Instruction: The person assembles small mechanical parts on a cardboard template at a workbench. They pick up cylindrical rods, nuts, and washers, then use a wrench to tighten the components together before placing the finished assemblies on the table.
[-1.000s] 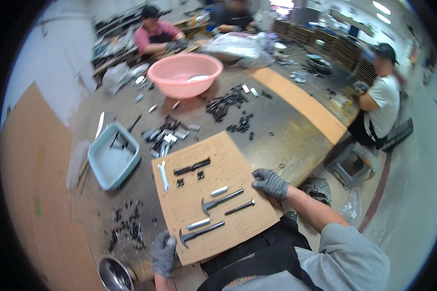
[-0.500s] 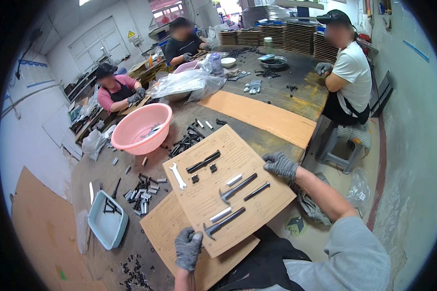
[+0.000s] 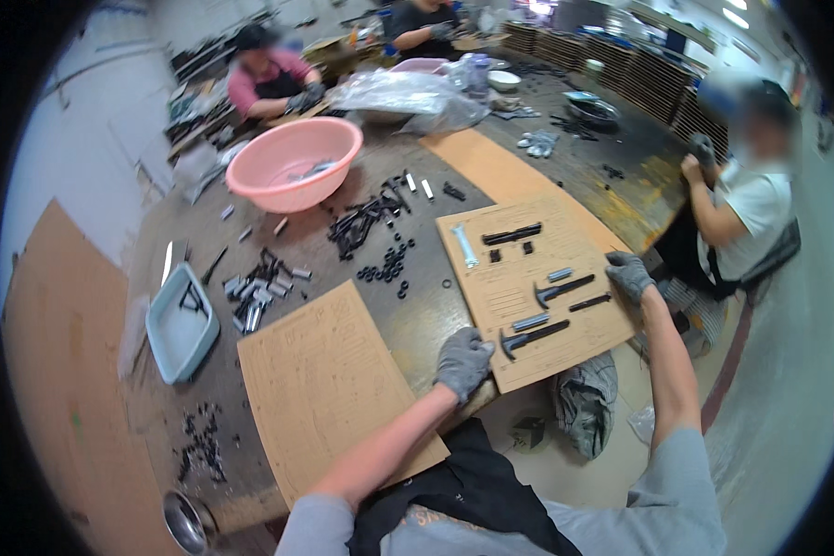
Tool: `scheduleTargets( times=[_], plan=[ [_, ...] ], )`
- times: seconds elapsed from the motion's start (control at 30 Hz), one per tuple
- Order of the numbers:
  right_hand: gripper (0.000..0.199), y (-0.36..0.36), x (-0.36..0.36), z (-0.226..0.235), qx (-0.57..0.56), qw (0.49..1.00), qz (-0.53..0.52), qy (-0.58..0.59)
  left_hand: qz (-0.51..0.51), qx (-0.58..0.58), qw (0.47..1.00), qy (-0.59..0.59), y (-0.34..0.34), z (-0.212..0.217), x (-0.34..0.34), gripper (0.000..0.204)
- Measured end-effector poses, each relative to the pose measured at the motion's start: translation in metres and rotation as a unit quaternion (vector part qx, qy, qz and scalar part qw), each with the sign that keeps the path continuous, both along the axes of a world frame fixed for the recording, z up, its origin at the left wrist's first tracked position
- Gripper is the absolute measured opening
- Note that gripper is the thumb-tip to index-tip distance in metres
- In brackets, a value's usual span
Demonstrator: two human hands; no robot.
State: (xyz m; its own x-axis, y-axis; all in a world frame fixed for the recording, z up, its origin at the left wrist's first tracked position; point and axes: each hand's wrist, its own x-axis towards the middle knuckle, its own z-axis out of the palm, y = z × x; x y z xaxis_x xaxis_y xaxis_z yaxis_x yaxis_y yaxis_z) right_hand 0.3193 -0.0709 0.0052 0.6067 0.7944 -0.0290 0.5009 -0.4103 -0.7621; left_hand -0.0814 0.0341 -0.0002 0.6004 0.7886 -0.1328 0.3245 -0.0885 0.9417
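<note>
Dark table carrying a pink basin, tool-laden cardboard sheet jutting past the near edge, left hand pinching the sheet's lower left corner, right hand pinching its right edge.

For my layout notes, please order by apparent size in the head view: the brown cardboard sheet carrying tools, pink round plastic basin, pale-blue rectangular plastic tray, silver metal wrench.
1. Cardboard sheet
2. Pink basin
3. Pale-blue tray
4. Wrench
Distances differ, so true sizes may rank otherwise.
</note>
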Motion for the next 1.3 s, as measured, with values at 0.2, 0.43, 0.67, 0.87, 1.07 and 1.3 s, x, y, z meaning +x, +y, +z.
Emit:
scheduleTargets(
  times=[0.2,0.43,0.67,0.87,1.07,1.3],
  plan=[
    [0.040,-0.007,0.046,-0.017,-0.012,1.000,-0.024,0.009,-0.031,-0.059,0.998,0.016,-0.002,-0.007,0.032,0.020],
    [0.031,0.033,-0.043,0.042,-0.206,0.904,-0.091,-0.362,-0.125,-0.211,0.969,-0.022,0.013,0.035,-0.018,0.034],
    [0.018,0.111,-0.247,0.096,0.161,0.948,0.172,-0.215,0.178,0.248,0.947,0.100,0.082,0.038,-0.226,0.035],
    [0.023,0.253,-0.415,0.085,0.122,0.882,0.419,-0.180,0.406,0.170,0.897,0.039,0.133,0.006,-0.370,0.023],
    [0.042,0.402,-0.511,0.035,0.090,0.830,0.440,-0.330,0.399,0.188,0.896,-0.060,0.139,-0.034,-0.382,0.020],
    [0.025,0.468,-0.540,0.019,-0.039,0.815,0.375,-0.440,0.352,0.252,0.880,0.197,0.121,-0.004,-0.383,0.046]
  ],
)
